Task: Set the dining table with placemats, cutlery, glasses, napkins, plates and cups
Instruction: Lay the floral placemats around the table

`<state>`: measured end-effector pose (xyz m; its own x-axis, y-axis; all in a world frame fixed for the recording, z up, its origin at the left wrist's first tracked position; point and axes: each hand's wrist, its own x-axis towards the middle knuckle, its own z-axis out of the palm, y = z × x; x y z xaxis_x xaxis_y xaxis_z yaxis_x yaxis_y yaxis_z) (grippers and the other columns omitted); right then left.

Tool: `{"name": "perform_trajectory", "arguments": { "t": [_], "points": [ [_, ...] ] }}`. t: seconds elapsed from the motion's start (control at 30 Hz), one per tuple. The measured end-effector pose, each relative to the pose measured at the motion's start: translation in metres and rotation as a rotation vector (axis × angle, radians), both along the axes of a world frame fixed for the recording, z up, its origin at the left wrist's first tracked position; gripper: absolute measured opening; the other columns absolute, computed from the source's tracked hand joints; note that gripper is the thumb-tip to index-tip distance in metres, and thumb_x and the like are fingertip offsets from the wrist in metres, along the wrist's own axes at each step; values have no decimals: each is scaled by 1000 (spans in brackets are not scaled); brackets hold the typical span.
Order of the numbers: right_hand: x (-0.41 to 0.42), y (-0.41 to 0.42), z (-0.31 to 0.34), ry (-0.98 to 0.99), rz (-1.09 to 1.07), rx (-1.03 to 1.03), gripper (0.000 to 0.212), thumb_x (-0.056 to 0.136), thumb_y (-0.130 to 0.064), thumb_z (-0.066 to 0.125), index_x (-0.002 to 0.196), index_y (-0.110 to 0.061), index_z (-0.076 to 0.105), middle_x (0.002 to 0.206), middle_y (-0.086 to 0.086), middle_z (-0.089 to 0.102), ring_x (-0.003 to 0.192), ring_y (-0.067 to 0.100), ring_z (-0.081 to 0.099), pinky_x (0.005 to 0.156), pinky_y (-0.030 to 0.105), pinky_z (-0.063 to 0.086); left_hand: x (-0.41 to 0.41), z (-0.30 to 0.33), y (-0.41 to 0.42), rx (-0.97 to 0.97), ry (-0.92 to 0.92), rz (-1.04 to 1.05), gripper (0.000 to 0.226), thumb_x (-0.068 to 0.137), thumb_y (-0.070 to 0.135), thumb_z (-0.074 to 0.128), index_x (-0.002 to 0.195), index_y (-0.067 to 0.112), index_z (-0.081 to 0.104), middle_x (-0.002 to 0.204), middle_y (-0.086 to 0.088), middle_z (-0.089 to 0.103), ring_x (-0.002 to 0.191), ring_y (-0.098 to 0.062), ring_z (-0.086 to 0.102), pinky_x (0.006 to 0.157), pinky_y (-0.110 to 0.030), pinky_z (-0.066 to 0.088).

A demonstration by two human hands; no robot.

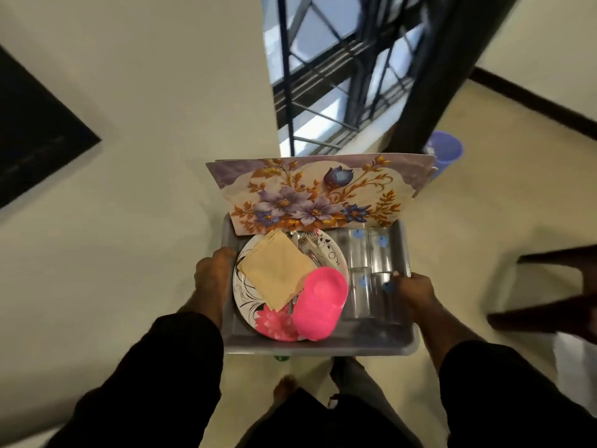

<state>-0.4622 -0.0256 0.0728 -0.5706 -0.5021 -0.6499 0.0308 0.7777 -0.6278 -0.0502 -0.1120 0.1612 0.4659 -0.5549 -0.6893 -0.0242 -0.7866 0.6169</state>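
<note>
I carry a grey tray [319, 345] in front of me above the floor. My left hand [211, 274] grips its left rim and my right hand [412, 291] grips its right rim. Floral placemats [319, 192] stand tilted at the tray's far end. A white patterned plate [250, 299] lies on the left of the tray with beige napkins [276, 270], cutlery [308, 247] and a pink cup [319, 302] on it. Several clear glasses [368, 270] with blue marks lie on their sides on the right.
A dark wooden table or chair edge [549, 286] shows at the right. A blue plastic bin [445, 151] stands by a dark door frame [429, 92] and a barred window [339, 76]. Cream floor tiles spread to the left, with a dark mat [38, 134].
</note>
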Motion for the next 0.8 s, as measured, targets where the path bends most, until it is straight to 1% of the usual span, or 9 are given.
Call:
{"name": "perform_trajectory", "arguments": {
  "t": [0.07,0.13,0.23,0.37,0.47,0.53,0.6,0.7,0.8],
  "points": [
    [6,41,22,6,-98,-25,20,85,-8,81,99,5,74,86,20,74,73,31,70,55,26,51,-9,13,-2,11,-74,-93,58,78,51,73,118,9,66,106,-14,66,91,-35,65,84,-42,54],
    [14,82,41,28,-194,-37,18,86,-8,81,97,4,72,81,16,72,70,29,68,54,26,48,-20,25,-1,-7,-83,-205,61,79,54,71,120,9,66,106,-11,64,88,-33,62,81,-39,50],
    [19,145,59,80,-331,-38,20,90,-15,80,97,-1,69,83,11,69,70,24,64,55,27,46,-41,42,8,-47,-93,-369,65,78,54,70,124,8,67,113,-12,68,95,-36,64,81,-40,51],
    [13,223,77,127,-522,-21,34,92,-27,78,106,3,73,94,17,72,82,33,70,71,36,57,-81,69,34,-117,-145,-559,66,79,55,65,124,7,68,116,-15,72,97,-38,65,82,-42,53],
    [10,285,95,159,-641,33,34,93,-32,74,111,-3,72,99,16,72,83,32,68,73,36,54,-119,85,65,-183,-208,-692,66,85,56,61,127,4,68,126,-20,72,111,-42,67,90,-44,54],
    [11,329,107,191,-727,-8,40,95,-28,73,121,2,70,113,19,72,95,32,68,77,34,50,-146,94,89,-202,-239,-769,71,89,58,58,132,3,66,132,-23,70,119,-44,66,97,-46,53],
    [11,379,118,184,-805,-26,42,95,-29,71,122,2,70,118,19,72,106,35,70,79,34,52,-174,105,120,-229,-273,-824,72,91,59,57,135,2,65,135,-23,68,123,-44,65,99,-47,52],
    [24,460,134,169,-907,-6,40,100,-36,61,118,-2,72,117,14,73,113,35,69,80,30,51,-207,117,180,-288,-295,-934,71,98,59,55,137,0,63,138,-25,65,126,-44,63,97,-46,49],
    [46,546,148,176,-1035,-85,40,111,-29,43,122,-2,70,123,18,72,118,37,67,98,33,51,-231,119,250,-342,-281,-1063,74,101,63,53,141,1,61,145,-24,62,133,-43,59,109,-46,46]
  ]
}}
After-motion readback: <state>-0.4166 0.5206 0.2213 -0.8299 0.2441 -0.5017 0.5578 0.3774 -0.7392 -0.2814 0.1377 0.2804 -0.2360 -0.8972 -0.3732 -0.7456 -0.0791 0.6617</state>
